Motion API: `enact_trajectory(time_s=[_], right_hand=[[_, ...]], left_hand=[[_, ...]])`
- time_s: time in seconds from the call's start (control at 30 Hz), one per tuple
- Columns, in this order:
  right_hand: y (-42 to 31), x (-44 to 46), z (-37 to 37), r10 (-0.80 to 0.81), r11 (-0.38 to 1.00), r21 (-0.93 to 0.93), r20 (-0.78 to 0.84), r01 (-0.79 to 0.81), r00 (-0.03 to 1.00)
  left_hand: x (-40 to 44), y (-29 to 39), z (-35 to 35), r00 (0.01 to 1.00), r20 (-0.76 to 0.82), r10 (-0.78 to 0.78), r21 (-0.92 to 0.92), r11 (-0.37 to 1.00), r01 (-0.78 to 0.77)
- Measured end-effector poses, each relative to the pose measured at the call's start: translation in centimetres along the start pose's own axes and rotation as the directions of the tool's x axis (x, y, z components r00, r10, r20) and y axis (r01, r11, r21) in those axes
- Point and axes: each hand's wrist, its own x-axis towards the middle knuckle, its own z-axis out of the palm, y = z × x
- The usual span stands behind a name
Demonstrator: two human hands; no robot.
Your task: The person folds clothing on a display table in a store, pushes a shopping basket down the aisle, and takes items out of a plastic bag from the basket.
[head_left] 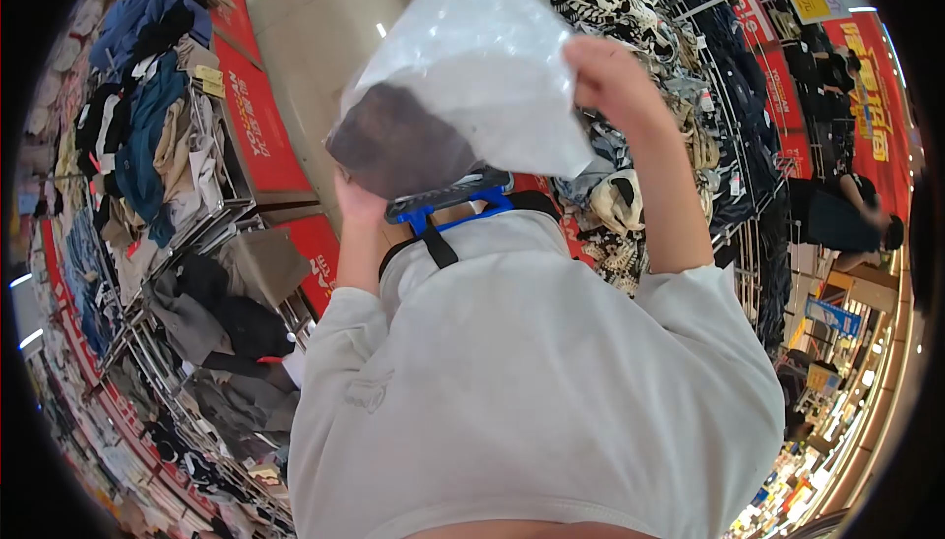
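At upper centre, your right hand pinched the plastic bag, dark item seemingly inside, not set down, your left hand hiding its grip.

Two bare hands show: one left hand and one right hand. There is one clear plastic bag and one dark brown item. One pale shirt has two short sleeves, and one blue-and-black frame and one black strap show at its upper edge. At least three red panels line the left side, with one yellow tag nearby. Clothes lie in two banks, the garments too overlapped to count. At least one other person stands at far right.
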Motion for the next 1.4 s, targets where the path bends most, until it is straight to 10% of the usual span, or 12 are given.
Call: enact_trajectory(time_s=[0.07, 0.13, 0.27, 0.33, 0.43, 0.5, 0.6, 0.87, 1.0, 1.07, 1.4], right_hand=[[1.0, -1.3, 1.3, 0.052, 0.973, -0.23, 0.168, -0.012, 0.984], [2.7, -1.3, 1.9, -0.074, 0.887, -0.415, 0.306, 0.203, 0.949], [4.9, -2.5, 3.9, -0.197, 0.755, -0.517, 0.409, 0.404, 0.891], [5.2, -3.3, 4.7, -0.164, 0.643, -0.627, 0.45, 0.441, 0.878], [5.8, -5.0, 4.9, -0.12, 0.587, -0.687, 0.448, 0.428, 0.886], [5.8, -5.9, 4.6, -0.096, 0.551, -0.717, 0.454, 0.427, 0.886], [5.2, -7.1, 4.5, -0.068, 0.512, -0.748, 0.454, 0.422, 0.888], [3.0, -8.7, 3.2, 0.162, 0.348, -0.929, 0.193, 0.126, 0.968], [2.5, -7.3, 6.6, -0.321, 0.334, -0.885, 0.218, 0.325, 0.922], [3.0, -6.3, 10.0, -0.612, 0.301, -0.737, 0.337, 0.605, 0.715], [8.3, -6.1, 10.6, -0.681, 0.144, -0.774, 0.374, 0.616, 0.629]], left_hand=[[-0.2, 0.7, -1.5, 0.994, -0.105, 0.036, 0.075, 0.997, -0.028], [-0.6, 0.9, -1.7, 0.817, -0.569, 0.097, 0.467, 0.856, 0.223], [-1.7, -0.2, 1.3, 0.737, -0.567, 0.369, 0.746, 0.61, 0.268], [-2.0, -1.0, 5.3, 0.878, -0.153, 0.454, 0.931, 0.364, -0.026], [-1.3, -2.3, 11.3, 0.942, -0.039, 0.333, 0.947, 0.312, -0.071], [-0.5, -3.0, 13.1, 0.926, 0.317, 0.207, 0.944, 0.026, -0.329], [1.0, -3.1, 15.0, 0.896, 0.443, 0.026, 0.894, 0.06, -0.444], [-2.7, -3.3, 18.2, 0.876, 0.481, -0.034, 0.859, -0.182, -0.478], [-3.8, -4.9, 20.3, 0.791, 0.596, -0.139, 0.732, -0.31, -0.606], [-4.1, -5.1, 20.8, 0.774, 0.614, -0.158, 0.711, -0.316, -0.628], [-5.2, -4.4, 21.1, 0.706, 0.642, -0.3, 0.602, -0.372, -0.706]])
